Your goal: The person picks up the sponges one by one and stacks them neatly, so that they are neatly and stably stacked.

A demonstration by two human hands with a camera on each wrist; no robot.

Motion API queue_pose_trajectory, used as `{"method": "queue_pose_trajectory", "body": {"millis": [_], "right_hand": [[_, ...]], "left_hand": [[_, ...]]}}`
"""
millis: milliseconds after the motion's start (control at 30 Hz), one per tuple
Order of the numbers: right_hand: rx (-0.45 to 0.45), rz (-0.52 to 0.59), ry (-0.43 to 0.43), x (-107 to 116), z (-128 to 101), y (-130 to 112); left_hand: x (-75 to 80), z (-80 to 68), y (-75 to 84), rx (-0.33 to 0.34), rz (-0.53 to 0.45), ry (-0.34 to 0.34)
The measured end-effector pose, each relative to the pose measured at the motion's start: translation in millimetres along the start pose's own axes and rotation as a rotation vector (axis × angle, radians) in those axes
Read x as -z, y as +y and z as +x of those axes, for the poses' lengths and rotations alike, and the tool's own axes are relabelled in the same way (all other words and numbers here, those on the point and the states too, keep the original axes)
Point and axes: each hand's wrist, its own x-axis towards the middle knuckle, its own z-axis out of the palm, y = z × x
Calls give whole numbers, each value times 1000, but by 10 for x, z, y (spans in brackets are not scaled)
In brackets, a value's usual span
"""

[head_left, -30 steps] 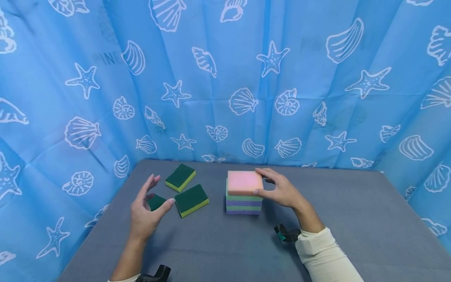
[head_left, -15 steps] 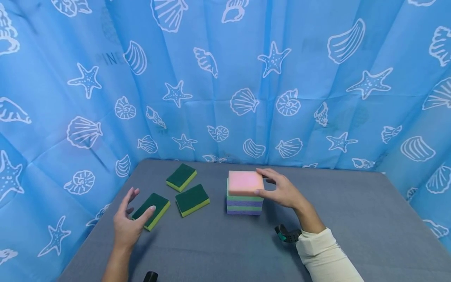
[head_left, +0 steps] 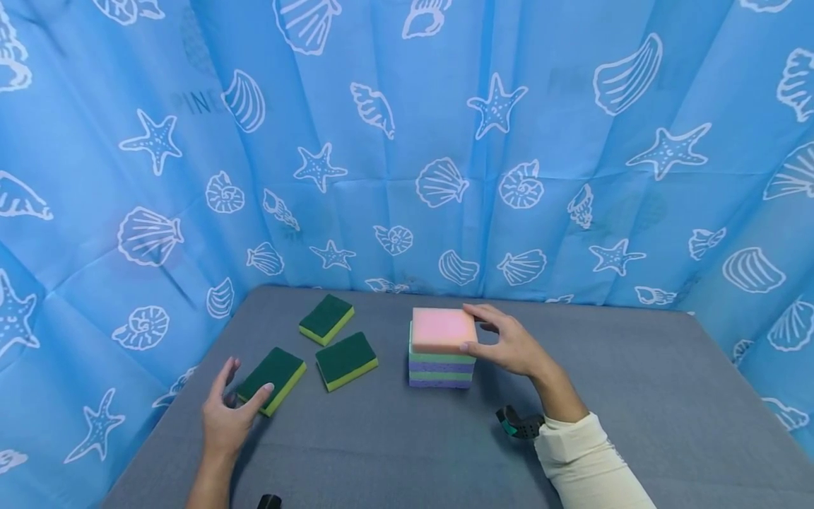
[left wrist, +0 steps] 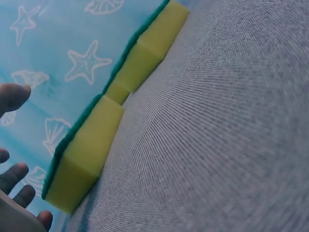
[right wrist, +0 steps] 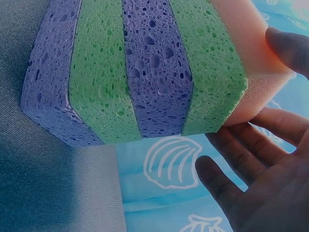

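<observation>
My right hand [head_left: 514, 344] pinches the pink sponge [head_left: 443, 329] between thumb and fingers at its right end. That pink sponge lies on a stack of alternating sponges, with a green sponge [right wrist: 207, 67] directly under it, then a purple sponge [right wrist: 152, 63], another green and a purple one at the bottom. On the left, my left hand [head_left: 225, 423] hovers with thumb and fingers spread around the nearest dark-green and yellow scouring sponge [head_left: 273, 378]. In the left wrist view, a gap shows between the fingers and that sponge [left wrist: 89, 150].
Two more green-and-yellow scouring sponges lie flat behind: one at the back [head_left: 327, 318] and one to the right [head_left: 346, 359]. All rest on a grey cloth-covered table [head_left: 394, 445]. A blue shell-patterned curtain [head_left: 394, 141] hangs along the back and sides.
My left hand has moved left and toward me, then slightly lower, uncovering more of the nearest scouring sponge. The right hand and the stack stay in place.
</observation>
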Motion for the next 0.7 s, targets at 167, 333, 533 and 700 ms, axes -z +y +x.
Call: {"method": "queue_pose_trajectory", "body": {"millis": [167, 333, 533, 700], "right_hand": [[3, 6, -4, 4, 3, 0], [1, 16, -10, 2, -5, -6], [-6, 21, -7, -1, -16, -1], [-8, 22, -8, -2, -11, 4]], "left_hand": [[4, 11, -69, 90, 49, -29], [9, 21, -87, 163, 133, -85], [23, 35, -86, 189, 322, -182], [27, 52, -106, 191, 410, -235]]}}
